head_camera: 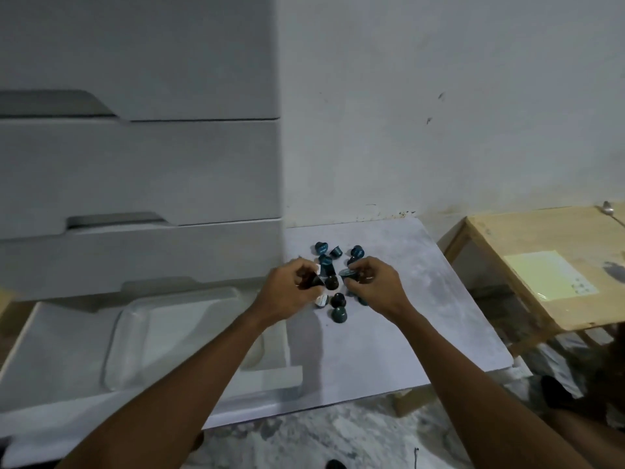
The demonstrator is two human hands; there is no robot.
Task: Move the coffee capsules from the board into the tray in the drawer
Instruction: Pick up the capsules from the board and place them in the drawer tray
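Basically just getting started: left hand and right hand fingers are each clenching dark little coffee capsules, more are lying between them, and the clear plastic tray is sitting empty, left of them.

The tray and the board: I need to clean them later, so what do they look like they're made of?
The tray in the open drawer looks like clear plastic or glass: the white drawer floor shows through, and its rounded rim catches light. The board looks like a thin white laminate or stone-look sheet, matte with faint grey mottling; which one cannot be told.
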